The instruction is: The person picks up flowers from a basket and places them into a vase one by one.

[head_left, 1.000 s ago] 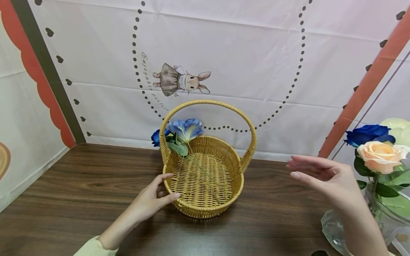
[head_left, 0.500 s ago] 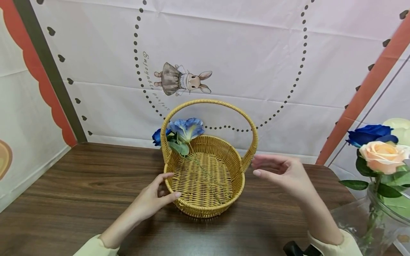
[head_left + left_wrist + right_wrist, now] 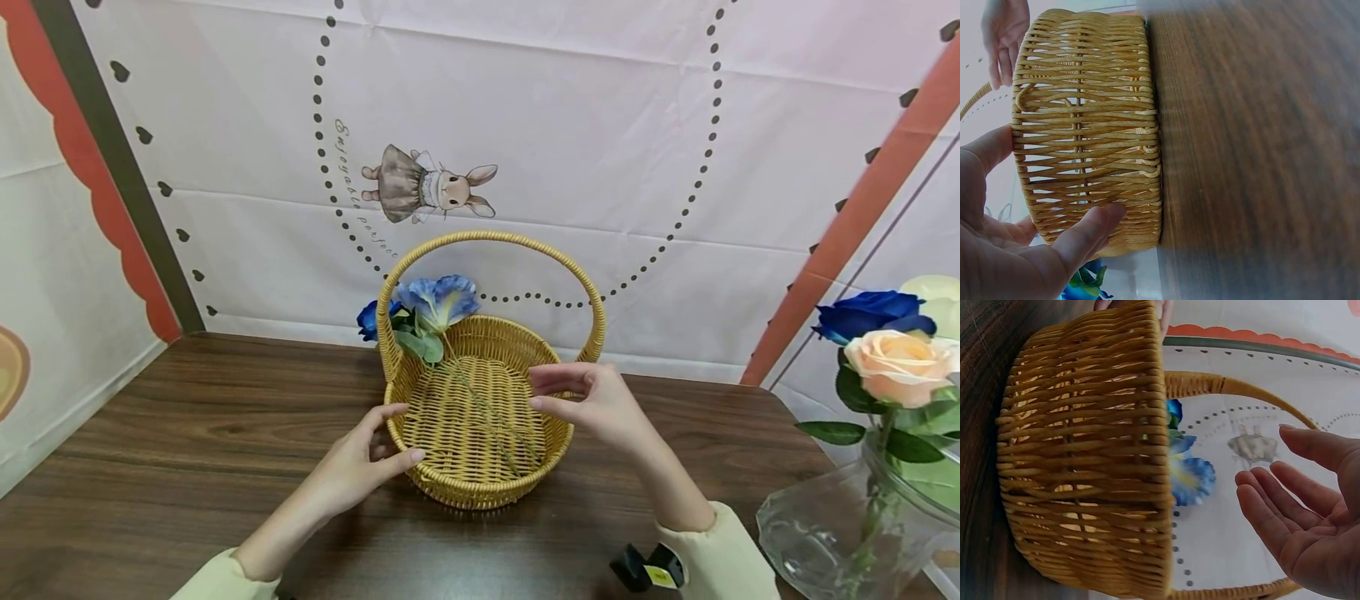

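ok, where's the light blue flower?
Head view: the light blue flower sits at the back-left of the basket, stem inside, right of a dark blue rose.

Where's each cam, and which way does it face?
Head: on the head, facing forward and down at the basket; left hand, right hand and sleeves show.
Left wrist: on that wrist, facing the basket's outside and table; both hands show.
Right wrist: on that wrist, facing the basket's outside and backdrop; both hands show.
Both wrist views share basket and hands.
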The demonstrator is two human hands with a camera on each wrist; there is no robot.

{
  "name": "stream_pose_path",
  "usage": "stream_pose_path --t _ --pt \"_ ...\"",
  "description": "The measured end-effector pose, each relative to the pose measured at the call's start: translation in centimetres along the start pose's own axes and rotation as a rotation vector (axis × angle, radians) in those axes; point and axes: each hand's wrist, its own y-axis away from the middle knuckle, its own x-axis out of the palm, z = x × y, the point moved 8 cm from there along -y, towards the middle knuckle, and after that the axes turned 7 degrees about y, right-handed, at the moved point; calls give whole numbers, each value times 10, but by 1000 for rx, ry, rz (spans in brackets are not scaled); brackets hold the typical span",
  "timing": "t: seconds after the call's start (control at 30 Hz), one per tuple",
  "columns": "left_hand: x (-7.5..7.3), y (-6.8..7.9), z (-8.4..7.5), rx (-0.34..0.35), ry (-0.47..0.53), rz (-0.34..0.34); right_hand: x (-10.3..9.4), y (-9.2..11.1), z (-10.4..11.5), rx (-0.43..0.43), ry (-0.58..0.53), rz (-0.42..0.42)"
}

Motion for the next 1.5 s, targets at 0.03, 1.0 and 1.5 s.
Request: stream_pose_path --t 0.03,1.0,1.5 --pt "0 0 0 0 1 0 2 -2 -1 -1 5 4" --pt "0 0 -1 10 16 11 60 -40 -31 -19 422 100" --pt "0 1 -1 -1 17 6 73 -44 -32 -18 450 88"
